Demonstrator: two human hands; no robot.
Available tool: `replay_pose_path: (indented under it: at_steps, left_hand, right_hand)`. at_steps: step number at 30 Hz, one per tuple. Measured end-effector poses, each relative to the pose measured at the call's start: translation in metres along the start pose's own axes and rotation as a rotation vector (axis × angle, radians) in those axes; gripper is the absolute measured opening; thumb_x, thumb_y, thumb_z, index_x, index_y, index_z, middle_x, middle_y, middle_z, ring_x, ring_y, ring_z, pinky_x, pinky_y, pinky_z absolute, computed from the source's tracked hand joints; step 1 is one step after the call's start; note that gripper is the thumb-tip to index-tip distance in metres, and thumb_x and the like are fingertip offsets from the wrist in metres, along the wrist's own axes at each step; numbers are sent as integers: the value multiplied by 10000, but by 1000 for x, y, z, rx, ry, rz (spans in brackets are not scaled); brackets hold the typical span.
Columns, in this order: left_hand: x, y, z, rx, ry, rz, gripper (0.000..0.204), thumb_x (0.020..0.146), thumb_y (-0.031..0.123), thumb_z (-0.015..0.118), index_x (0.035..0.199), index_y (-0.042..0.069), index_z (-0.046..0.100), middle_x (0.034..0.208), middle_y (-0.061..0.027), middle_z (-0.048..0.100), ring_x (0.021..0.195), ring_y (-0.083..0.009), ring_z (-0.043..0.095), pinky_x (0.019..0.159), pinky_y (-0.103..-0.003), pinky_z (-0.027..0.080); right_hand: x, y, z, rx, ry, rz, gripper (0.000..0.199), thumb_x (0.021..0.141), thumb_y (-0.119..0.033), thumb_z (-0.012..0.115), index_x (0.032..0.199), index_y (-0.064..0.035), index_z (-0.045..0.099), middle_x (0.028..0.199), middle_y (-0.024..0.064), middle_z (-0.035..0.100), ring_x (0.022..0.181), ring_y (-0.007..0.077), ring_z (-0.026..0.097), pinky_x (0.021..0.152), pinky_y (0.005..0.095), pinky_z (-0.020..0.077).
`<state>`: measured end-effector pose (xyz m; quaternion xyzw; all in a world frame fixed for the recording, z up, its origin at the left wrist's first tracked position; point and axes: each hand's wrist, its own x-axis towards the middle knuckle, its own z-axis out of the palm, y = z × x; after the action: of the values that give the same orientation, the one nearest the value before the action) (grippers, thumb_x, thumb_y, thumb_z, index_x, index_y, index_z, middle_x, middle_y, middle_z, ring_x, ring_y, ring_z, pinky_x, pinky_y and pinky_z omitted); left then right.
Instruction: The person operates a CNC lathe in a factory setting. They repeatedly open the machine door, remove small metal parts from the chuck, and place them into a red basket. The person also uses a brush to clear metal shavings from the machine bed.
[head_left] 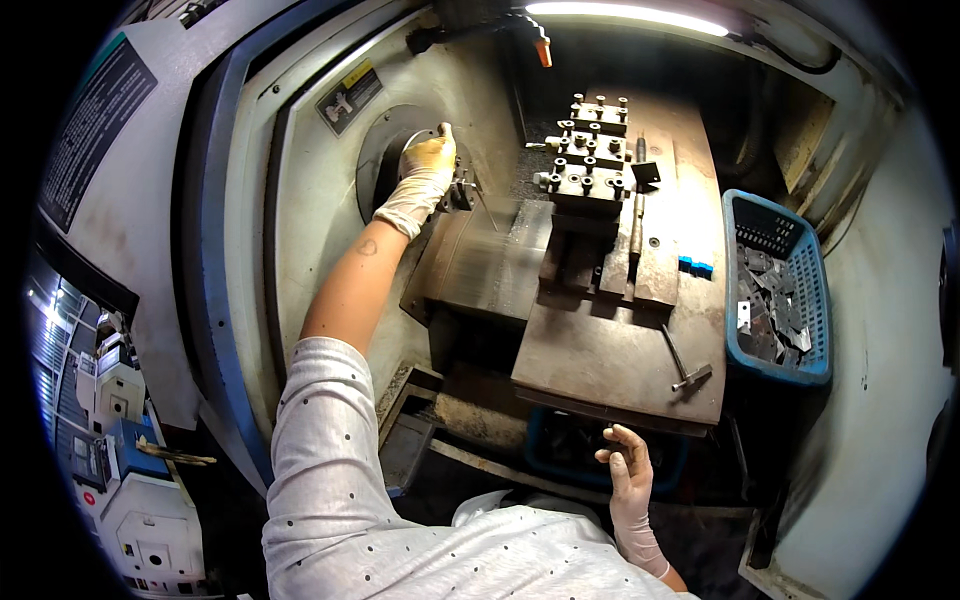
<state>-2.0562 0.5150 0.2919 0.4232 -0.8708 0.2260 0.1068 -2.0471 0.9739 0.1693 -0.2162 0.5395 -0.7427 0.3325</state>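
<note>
My left hand [428,168], in a pale glove with yellowed fingers, reaches to the round dark chuck [380,165] on the machine's left wall. Its thumb points up; the other fingers are hidden behind the hand, so their grip does not show. A thin rod [484,205] sticks out beside that hand. Lower right, my gloved right hand [630,485] is raised just off the front edge of the metal slide table [610,360]. Its fingers curl toward the thumb, and whatever is between the tips is too small to name.
Bolted tool holders [590,185] stand on the slide table. Toward its front right corner lies a T-shaped wrench [684,365], with a blue piece [695,267] farther back. A blue basket [735,290] of flat metal parts stands at right. Another blue bin [540,455] sits below the table.
</note>
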Motion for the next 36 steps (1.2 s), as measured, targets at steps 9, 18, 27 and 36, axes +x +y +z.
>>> replay_pose_path:
  at_steps: [9,18,27,36]
  left_hand:
    - [7,-11,10,8,67,200,285,813,130,377,1054,-13,428,664,-134,594,601,-264,584,524,-377,450]
    - [-16,4,-23,141,-416,-23,874,660,427,599,1277,3,149,853,-92,605,752,-190,592,618,-293,464]
    - [-39,-3,17,-419,-146,-312,750,663,287,624,1267,182,193,889,-161,582,809,-295,575,709,-377,452]
    - [-39,-8,31,-607,-311,-380,773,695,351,544,1284,209,63,895,-232,557,841,-352,547,772,-403,420]
  right_hand:
    - [16,-15,-14,0,-72,-51,281,821,-88,463,1089,-6,432,1002,74,478,846,109,472,763,235,416]
    - [18,-22,4,-21,-232,-11,226,823,-108,455,1003,25,488,988,102,468,850,136,494,748,251,427]
    - [191,-20,174,51,-408,-257,228,775,-92,461,975,10,502,916,98,531,860,157,491,783,245,376]
    - [332,87,229,-581,-161,189,345,691,-84,424,1014,27,468,933,217,542,920,307,515,805,330,397]
